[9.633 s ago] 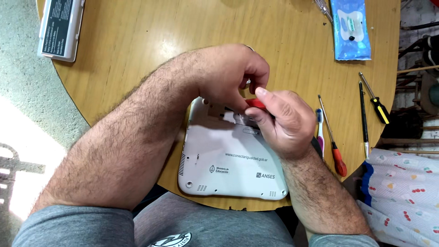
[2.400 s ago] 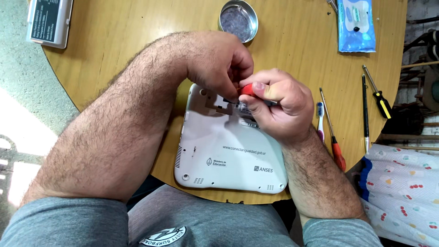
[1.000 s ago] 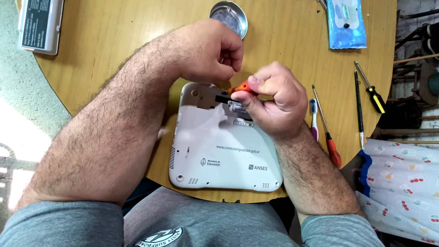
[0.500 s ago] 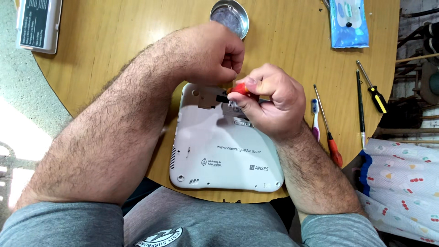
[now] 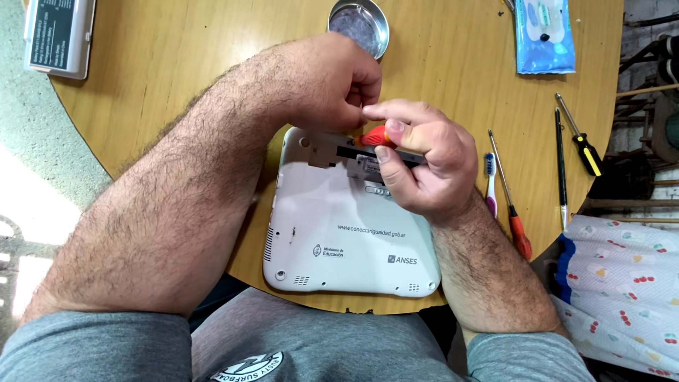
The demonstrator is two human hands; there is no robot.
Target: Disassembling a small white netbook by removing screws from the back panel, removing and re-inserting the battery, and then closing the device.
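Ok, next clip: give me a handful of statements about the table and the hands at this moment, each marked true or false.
1. The right hand grips a red-handled tool over the white laptop. True.
2. The white laptop lies with its screen open and facing up. False: it lies closed, underside up.
3. A round metal dish sits on the wooden table beyond the left hand. True.
4. All the screwdrivers lie left of the laptop. False: they lie to its right, beside a toothbrush.
5. A grey battery pack rests on top of the laptop. False: it lies at the table's far left edge, apart from it.
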